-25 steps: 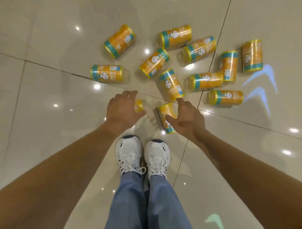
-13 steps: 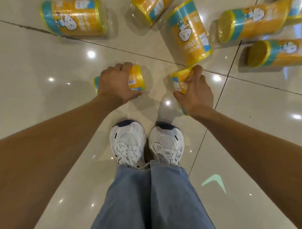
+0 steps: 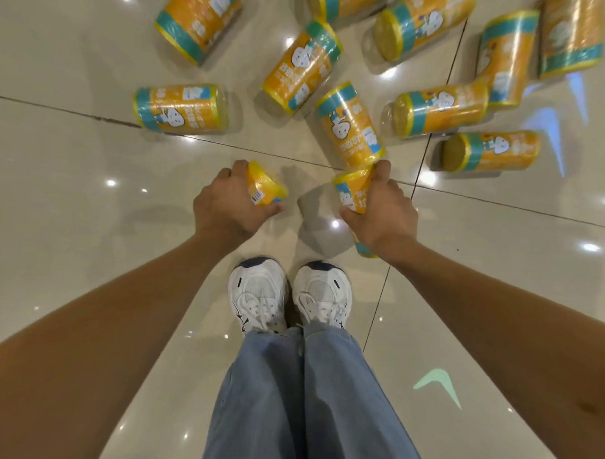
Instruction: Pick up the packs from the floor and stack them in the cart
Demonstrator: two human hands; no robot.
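Left hand (image 3: 226,206) curls round one orange teal-banded film-wrapped cylindrical pack (image 3: 265,188); right hand (image 3: 380,215) grips another pack (image 3: 351,193). They look light, slightly soft and slick, so hold them mid-barrel.

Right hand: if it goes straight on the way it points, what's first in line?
Probably the floor pack lying just beyond the held pack in the right hand; their ends look nearly touching, but depth is unclear.

Bare forearms, loose light-blue jeans (image 3: 298,401) and white lace-up trainers (image 3: 257,293) (dark navy at the toe caps).
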